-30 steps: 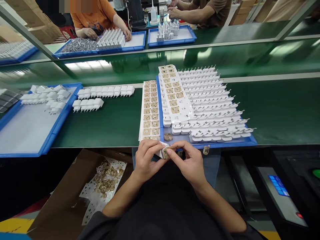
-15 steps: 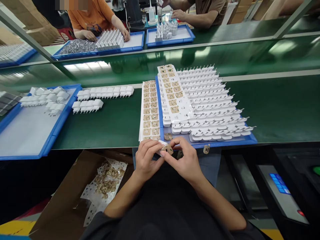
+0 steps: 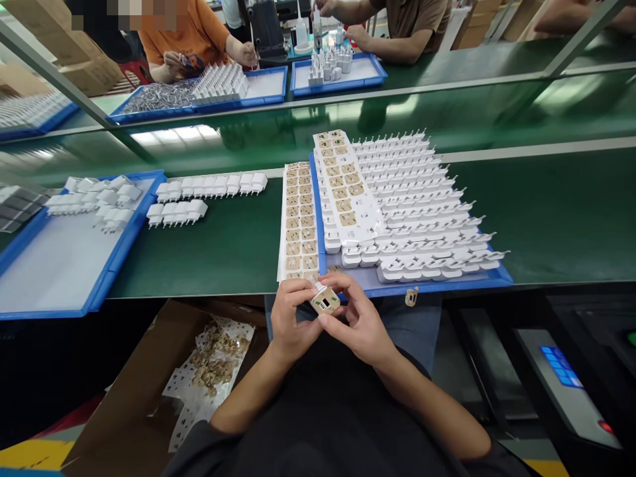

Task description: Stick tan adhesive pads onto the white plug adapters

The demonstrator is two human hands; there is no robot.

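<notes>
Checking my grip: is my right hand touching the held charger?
Touching: the head view shows the thumb of the right hand against the lower edge of the held charger.

"Can you read any lettering?"
"None. The green marks on the plug charger (image 3: 326, 302) and the print on the orange shirt (image 3: 191, 38) are too small; the blue display (image 3: 561, 366) is illegible too."

Adapter (image 3: 326, 300) in hands (image 3: 362, 326), before tray (image 3: 442, 287)
</notes>
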